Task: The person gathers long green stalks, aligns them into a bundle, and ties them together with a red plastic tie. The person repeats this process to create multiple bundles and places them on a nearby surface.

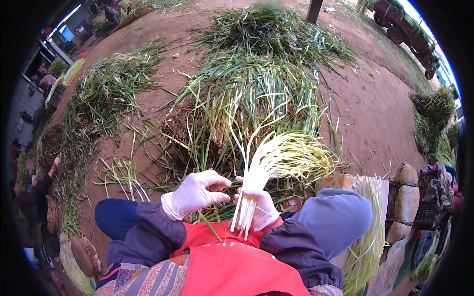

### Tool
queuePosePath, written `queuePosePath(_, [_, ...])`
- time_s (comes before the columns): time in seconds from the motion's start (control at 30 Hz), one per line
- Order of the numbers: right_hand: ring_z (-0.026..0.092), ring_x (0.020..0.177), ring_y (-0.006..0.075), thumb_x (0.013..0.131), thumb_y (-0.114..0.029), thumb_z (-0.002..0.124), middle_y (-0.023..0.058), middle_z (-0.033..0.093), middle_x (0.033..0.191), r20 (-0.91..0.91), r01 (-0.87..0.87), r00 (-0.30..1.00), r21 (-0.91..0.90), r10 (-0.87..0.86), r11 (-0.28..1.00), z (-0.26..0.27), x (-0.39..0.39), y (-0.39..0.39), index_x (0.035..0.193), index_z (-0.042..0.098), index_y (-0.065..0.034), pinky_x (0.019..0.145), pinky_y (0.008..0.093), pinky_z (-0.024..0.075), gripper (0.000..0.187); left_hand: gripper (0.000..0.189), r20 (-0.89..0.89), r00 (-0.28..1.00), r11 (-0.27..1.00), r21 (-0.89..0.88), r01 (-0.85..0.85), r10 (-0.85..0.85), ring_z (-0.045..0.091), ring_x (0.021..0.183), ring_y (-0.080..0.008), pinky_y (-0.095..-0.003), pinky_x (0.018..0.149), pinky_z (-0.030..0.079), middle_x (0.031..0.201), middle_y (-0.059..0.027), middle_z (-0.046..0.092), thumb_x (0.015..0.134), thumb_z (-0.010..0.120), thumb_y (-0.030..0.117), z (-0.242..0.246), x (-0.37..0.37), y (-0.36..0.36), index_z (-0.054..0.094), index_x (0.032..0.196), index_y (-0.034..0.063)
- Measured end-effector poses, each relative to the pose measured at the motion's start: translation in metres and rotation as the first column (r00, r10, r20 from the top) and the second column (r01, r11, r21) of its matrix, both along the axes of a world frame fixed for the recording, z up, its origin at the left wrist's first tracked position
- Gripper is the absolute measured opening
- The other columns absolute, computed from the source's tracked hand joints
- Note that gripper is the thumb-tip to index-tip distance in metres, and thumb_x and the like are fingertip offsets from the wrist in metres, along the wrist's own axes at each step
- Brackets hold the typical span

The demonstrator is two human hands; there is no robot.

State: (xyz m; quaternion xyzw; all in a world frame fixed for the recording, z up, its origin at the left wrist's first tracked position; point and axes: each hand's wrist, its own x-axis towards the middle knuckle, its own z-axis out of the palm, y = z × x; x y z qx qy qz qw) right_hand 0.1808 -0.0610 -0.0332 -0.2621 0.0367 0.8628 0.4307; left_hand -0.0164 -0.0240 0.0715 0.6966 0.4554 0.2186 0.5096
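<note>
A bunch of pale yellow garlic chives (259,174), white at the stems, is gripped in my right hand (264,207). Its leaves fan out to the upper right, and the cut stem ends point down over my red apron (244,266). My left hand (198,192), also in a thin white glove, hovers just left of the bunch. Its thumb and fingertips are bent towards each other with a gap between them, and I see nothing held there. Beyond both hands lies a large heap of green and white chives (259,96) with brown roots on its left side.
More trimmed pale chives (364,236) lie on a box (337,181) at my right, beside a tied bundled seat (405,196). Loose green leaves (122,174) and another pile (107,85) are on the left. A co-worker's arm (53,168) shows far left; a red trailer (407,26) stands top right.
</note>
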Motion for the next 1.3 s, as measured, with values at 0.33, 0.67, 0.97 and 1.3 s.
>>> queuePosePath(0.33, [0.061, 0.075, 0.0248, 0.077, -0.004, 0.052, 0.0122, 0.060, 0.087, -0.109, 0.004, 0.994, -0.005, -0.004, 1.000, -0.005, -0.004, 0.003, 0.122, 0.047, -0.0073, 0.069, 0.0384, 0.0524, 0.046, 0.011, 0.002, 0.961, 0.892, 0.373, 0.255, -0.276, 0.057, 0.071, -0.0261, -0.0361, 0.067, 0.045, 0.078, -0.0068, 0.061, 0.069, 0.073, 0.011, -0.010, 0.045, -0.025, 0.068, 0.077, 0.0050])
queuePosePath(0.67, [0.056, 0.070, 0.0181, 0.077, -0.005, 0.054, 0.0084, 0.057, 0.087, 0.162, -0.017, 0.987, -0.016, 0.019, 1.000, -0.012, -0.007, 0.000, 0.120, 0.049, -0.0038, 0.062, 0.0332, 0.0508, 0.044, 0.032, -0.722, 0.668, 0.942, 0.323, 0.095, 0.180, 0.062, 0.089, -0.0210, -0.0302, 0.077, 0.050, 0.099, -0.0107, 0.062, 0.078, 0.061, 0.005, -0.010, -0.054, 0.041, 0.060, 0.110, 0.0009])
queuePosePath(0.97, [0.060, 0.065, 0.0207, 0.070, 0.001, 0.057, 0.0120, 0.061, 0.081, 0.240, 0.052, 0.970, -0.018, -0.047, 0.998, -0.007, -0.013, -0.004, 0.105, 0.054, 0.0045, 0.061, 0.0324, 0.0514, 0.035, 0.025, -0.372, 0.917, 0.960, 0.277, -0.040, 0.145, 0.062, 0.074, -0.0297, -0.0370, 0.069, 0.049, 0.081, -0.0146, 0.062, 0.079, 0.065, 0.025, -0.102, 0.084, 0.066, 0.064, 0.091, 0.0040])
queuePosePath(1.3, [0.059, 0.061, 0.0198, 0.071, -0.002, 0.059, 0.0130, 0.063, 0.079, 0.306, 0.004, 0.952, -0.068, 0.017, 0.998, -0.001, -0.011, -0.005, 0.095, 0.059, 0.0061, 0.058, 0.0323, 0.0516, 0.026, 0.015, -0.163, 0.977, 0.914, 0.401, -0.064, 0.140, 0.063, 0.076, -0.0280, -0.0324, 0.069, 0.050, 0.085, -0.0135, 0.063, 0.082, 0.063, 0.018, -0.101, 0.085, 0.100, 0.068, 0.090, 0.0074])
